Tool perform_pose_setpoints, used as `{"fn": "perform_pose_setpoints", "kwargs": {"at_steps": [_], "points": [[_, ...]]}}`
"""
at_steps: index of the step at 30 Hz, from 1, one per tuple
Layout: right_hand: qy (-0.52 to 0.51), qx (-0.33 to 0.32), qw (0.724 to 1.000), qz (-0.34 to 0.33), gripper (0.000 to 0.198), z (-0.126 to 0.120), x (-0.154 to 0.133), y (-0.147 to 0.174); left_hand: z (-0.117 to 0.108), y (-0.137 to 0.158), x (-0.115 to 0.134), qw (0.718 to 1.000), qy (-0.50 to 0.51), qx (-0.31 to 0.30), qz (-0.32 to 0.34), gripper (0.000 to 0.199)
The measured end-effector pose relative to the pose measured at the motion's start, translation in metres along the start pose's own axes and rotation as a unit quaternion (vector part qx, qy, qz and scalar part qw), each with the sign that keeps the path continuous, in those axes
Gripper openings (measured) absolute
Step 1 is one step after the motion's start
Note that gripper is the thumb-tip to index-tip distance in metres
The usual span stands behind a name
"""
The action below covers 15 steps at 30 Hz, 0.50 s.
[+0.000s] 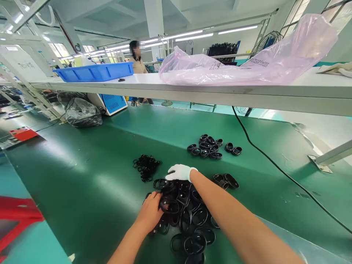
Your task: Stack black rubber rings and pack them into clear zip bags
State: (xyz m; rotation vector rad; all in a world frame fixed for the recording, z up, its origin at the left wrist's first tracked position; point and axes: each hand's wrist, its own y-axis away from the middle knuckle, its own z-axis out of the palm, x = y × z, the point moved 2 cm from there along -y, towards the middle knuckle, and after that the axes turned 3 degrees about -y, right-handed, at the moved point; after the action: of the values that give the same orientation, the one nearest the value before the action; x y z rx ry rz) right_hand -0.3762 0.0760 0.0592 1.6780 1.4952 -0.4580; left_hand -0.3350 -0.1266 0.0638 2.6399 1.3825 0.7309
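Observation:
A heap of coiled black cables (200, 216) lies on the green work surface right before me. My left hand (150, 212), bare, is at the heap's left side, its fingers closed around a coiled black cable (169, 205). White-gloved, my right hand (179, 172) reaches over the far edge of the heap, fingers stretched to the left across the top coils. Its thumb and fingertips' undersides are hidden. Just beyond my hands, to the left, sits a tangled pile of small black pieces (147, 167).
Separate coil groups lie farther back (205, 146) and to the right (226, 180). A black cord (264, 157) hangs down across the right side. Overhead, a white shelf (192, 93) carries a blue tray (96, 72) and pink plastic bag (233, 71). A person (139, 62) stands beyond.

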Motion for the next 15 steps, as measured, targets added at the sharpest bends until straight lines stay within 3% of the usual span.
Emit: {"fn": "perform_pose_setpoints", "kwargs": {"at_steps": [4,8,12,15], "points": [[0.037,0.107,0.993,0.015,0.06,-0.007,-0.025,0.03,-0.01,0.031,-0.009,0.999,0.024,0.028,-0.022,0.036],[0.015,0.272,0.962,0.002,0.044,0.0,-0.027,0.105,-0.021,0.053,-0.034,0.997,0.049,0.045,-0.046,0.029],[-0.058,0.376,0.922,0.07,0.037,0.045,-0.001,0.197,-0.033,0.034,-0.061,0.988,0.065,0.109,-0.085,0.022],[-0.083,0.345,0.924,0.143,0.035,0.092,0.021,0.255,-0.042,0.0,-0.066,0.983,0.073,0.133,-0.101,0.019]]}}
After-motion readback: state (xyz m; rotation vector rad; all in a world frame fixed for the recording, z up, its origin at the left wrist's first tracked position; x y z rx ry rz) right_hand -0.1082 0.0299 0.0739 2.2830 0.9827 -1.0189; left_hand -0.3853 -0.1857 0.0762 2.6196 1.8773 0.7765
